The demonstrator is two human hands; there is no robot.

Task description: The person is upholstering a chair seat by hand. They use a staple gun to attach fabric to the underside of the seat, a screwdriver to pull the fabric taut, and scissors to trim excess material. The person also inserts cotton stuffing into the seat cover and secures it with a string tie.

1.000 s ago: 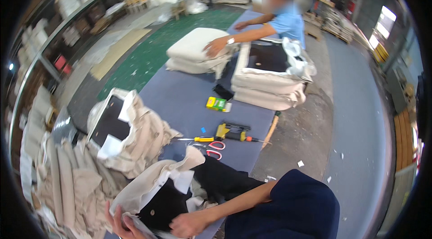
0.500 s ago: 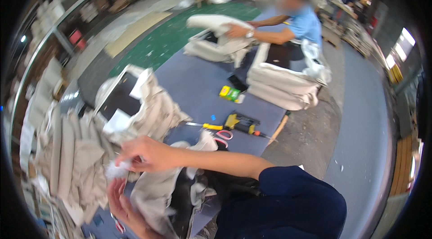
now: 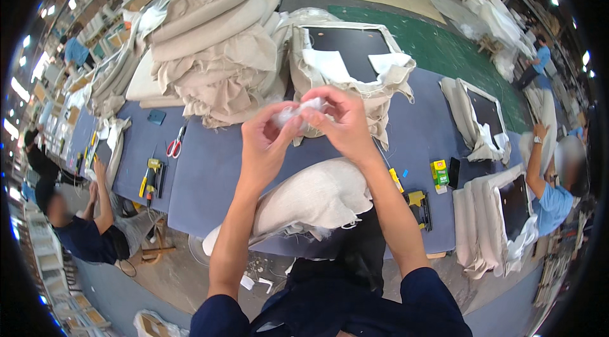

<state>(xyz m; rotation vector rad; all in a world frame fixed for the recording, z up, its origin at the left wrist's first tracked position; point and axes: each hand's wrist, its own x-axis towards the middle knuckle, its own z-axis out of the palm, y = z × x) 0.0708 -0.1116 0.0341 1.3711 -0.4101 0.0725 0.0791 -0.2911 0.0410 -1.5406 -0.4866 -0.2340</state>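
A tuft of white fluffy fibre stuffing (image 3: 311, 106) is pinched between my two hands above the table. My left hand (image 3: 268, 137) closes on its left side, and the fingertips of my right hand (image 3: 342, 123) grip the other. Below them, near the table's front edge, lies a beige fabric-covered cushion piece (image 3: 311, 200), its loose fabric edge frayed. Just beyond my hands stands a beige upholstered piece with a black backing board (image 3: 355, 51) and white flaps folded over it.
Beige covers and cushions form a tall stack (image 3: 216, 39) at the back left. Red-handled scissors (image 3: 174, 147) and a staple gun (image 3: 152, 177) lie left; another staple gun (image 3: 419, 209) and a yellow-green box (image 3: 439, 175) lie right. Co-workers (image 3: 561, 194) stand or sit on both sides.
My view has swung round to the left. My hands, earlier apart with white fluff near the right one, now meet on the stuffing. The co-worker on the right still handles a beige piece.
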